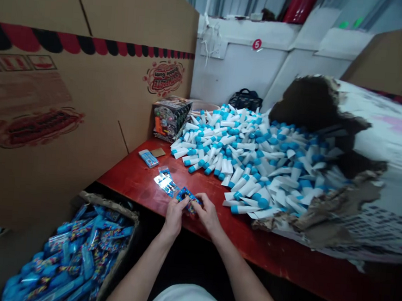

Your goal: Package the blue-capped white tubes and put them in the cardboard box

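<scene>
Both hands curl close together in the head view, the left hand [175, 217] and right hand [208, 213] pinching a blue printed card [189, 199] between fingers and thumbs at the near edge of the red bench [215, 235]. A glossy packet [166, 181] lies just beyond them, seemingly set within easy reach. White tubes with blue caps [245, 158] heap against a torn carton [328, 119], apparently tipped out for access, while a low carton of blue packets [70, 256] sits below the bench's edge on the left.

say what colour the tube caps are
The tube caps are bright blue, best seen in the head view.
</scene>
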The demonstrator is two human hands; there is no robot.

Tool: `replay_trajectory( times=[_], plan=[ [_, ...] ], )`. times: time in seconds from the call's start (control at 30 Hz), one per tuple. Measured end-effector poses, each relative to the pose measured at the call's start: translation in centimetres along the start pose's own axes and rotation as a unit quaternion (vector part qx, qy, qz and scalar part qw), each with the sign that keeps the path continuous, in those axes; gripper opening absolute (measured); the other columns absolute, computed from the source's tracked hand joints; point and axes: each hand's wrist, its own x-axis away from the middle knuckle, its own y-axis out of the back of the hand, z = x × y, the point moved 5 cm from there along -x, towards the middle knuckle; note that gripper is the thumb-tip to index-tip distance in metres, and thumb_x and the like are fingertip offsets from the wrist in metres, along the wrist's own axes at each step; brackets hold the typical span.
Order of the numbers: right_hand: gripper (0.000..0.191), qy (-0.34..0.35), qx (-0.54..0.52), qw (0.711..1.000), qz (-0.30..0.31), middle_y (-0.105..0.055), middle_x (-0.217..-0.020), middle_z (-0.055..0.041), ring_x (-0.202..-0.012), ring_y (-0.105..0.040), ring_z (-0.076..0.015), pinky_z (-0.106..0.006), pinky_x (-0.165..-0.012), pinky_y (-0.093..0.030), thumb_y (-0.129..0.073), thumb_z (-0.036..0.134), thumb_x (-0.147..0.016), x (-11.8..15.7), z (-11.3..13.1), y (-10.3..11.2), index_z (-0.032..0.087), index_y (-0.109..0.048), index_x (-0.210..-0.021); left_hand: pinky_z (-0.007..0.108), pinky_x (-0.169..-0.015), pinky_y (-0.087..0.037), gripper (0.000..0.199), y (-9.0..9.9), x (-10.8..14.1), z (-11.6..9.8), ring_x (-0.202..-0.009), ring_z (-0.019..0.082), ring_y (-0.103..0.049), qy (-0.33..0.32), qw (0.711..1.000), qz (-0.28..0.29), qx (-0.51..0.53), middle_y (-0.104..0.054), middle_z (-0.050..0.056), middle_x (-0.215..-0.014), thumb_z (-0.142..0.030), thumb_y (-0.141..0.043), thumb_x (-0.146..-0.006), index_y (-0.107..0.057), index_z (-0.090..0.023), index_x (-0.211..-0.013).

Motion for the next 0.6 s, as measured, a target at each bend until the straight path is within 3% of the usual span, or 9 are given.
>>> replay_trajectory(
  times=[0.07, 0.13, 0.2, 0.27, 0.33, 0.4, 0.47, 0.53, 0.6],
  plan=[
    [0.026, -0.053, -0.045, 0.997, 0.029, -0.055, -0.062, 0.0038, -0.059, -0.050, -0.0132, -0.023, -0.056, -0.036, -0.051, 0.041, -0.084, 0.4, -1.1, 0.5, 0.020, -0.054, -0.069, 0.021, -0.049, -0.041, 0.027, -0.9, 0.2, 1.1, -0.049, 0.009, -0.051, 0.008, 1.000, -0.001, 0.002, -0.058, -0.002, -0.060, -0.037, -0.072, -0.068, -0.059, -0.015, -0.073],
    [0.034, -0.071, -0.025, 0.997, 0.023, -0.044, -0.053, 0.0059, -0.053, -0.043, -0.0113, -0.022, -0.051, -0.031, -0.049, 0.043, -0.084, 0.7, -1.6, 1.4, 0.020, -0.047, -0.059, 0.020, -0.046, -0.038, 0.028, -1.7, 0.4, 2.0, -0.045, 0.008, -0.048, 0.019, 1.000, -0.004, -0.003, -0.054, -0.004, -0.055, -0.039, -0.072, -0.069, -0.056, -0.015, -0.069],
    [0.041, -0.063, 0.046, 0.997, 0.017, -0.040, -0.050, 0.0059, -0.051, -0.040, -0.0108, -0.023, -0.050, -0.027, -0.045, 0.044, -0.088, 0.8, -1.4, 2.5, 0.020, -0.044, -0.055, 0.020, -0.042, -0.034, 0.029, -2.4, 0.5, 2.4, -0.042, 0.007, -0.044, 0.026, 1.000, -0.008, 0.007, -0.051, -0.005, -0.053, -0.040, -0.072, -0.069, -0.055, -0.016, -0.069],
    [0.041, -0.023, 0.175, 0.984, 0.030, -0.046, -0.056, 0.0035, -0.055, -0.044, -0.0120, -0.024, -0.054, -0.029, -0.042, 0.040, -0.091, 0.7, -0.6, 3.7, 0.019, -0.048, -0.057, 0.019, -0.042, -0.035, 0.030, -2.6, 0.5, 2.4, -0.042, 0.006, -0.044, 0.029, 0.998, -0.029, 0.040, -0.050, -0.006, -0.053, -0.038, -0.074, -0.067, -0.054, -0.016, -0.069],
    [0.026, 0.030, 0.346, 0.937, 0.034, -0.057, -0.074, -0.0022, -0.071, -0.052, -0.0160, -0.026, -0.064, -0.033, -0.048, 0.033, -0.090, 0.5, 0.1, 5.2, 0.018, -0.058, -0.071, 0.019, -0.043, -0.036, 0.032, -2.4, 0.2, 2.3, -0.042, 0.006, -0.045, 0.048, 0.994, -0.059, 0.079, -0.049, -0.007, -0.053, -0.037, -0.076, -0.065, -0.052, -0.016, -0.069],
    [0.009, 0.051, 0.498, 0.865, 0.025, -0.060, -0.091, -0.0088, -0.085, -0.053, -0.0219, -0.032, -0.072, -0.034, -0.055, 0.024, -0.084, 0.2, -0.1, 6.8, 0.017, -0.062, -0.086, 0.020, -0.041, -0.036, 0.032, -2.0, -0.1, 2.4, -0.039, 0.007, -0.044, 0.088, 0.987, -0.076, 0.115, -0.047, -0.007, -0.050, -0.035, -0.076, -0.064, -0.051, -0.016, -0.070],
    [0.009, 0.059, 0.576, 0.814, 0.043, -0.060, -0.093, -0.0114, -0.089, -0.053, -0.0244, -0.034, -0.074, -0.033, -0.054, 0.013, -0.081, -0.2, -0.9, 7.8, 0.016, -0.062, -0.086, 0.022, -0.037, -0.034, 0.030, -1.6, -0.2, 2.6, -0.034, 0.009, -0.042, 0.132, 0.978, -0.070, 0.146, -0.047, -0.008, -0.047, -0.036, -0.073, -0.067, -0.050, -0.018, -0.070],
    [0.015, 0.068, 0.599, 0.795, 0.064, -0.061, -0.088, -0.0111, -0.085, -0.054, -0.0238, -0.034, -0.072, -0.033, -0.050, 0.006, -0.081, -0.5, -1.8, 8.2, 0.015, -0.063, -0.082, 0.024, -0.035, -0.033, 0.027, -1.4, -0.3, 2.7, -0.031, 0.011, -0.041, 0.158, 0.971, -0.057, 0.172, -0.045, -0.007, -0.043, -0.037, -0.067, -0.073, -0.048, -0.019, -0.068],
    [0.019, 0.077, 0.580, 0.810, 0.046, -0.060, -0.083, -0.0096, -0.079, -0.054, -0.0215, -0.032, -0.068, -0.034, -0.046, 0.006, -0.084, -1.0, -1.8, 8.6, 0.015, -0.062, -0.080, 0.025, -0.035, -0.033, 0.027, -1.3, -0.3, 2.7, -0.029, 0.012, -0.041, 0.166, 0.966, -0.048, 0.190, -0.043, -0.007, -0.039, -0.037, -0.061, -0.079, -0.046, -0.020, -0.065]
  ],
)
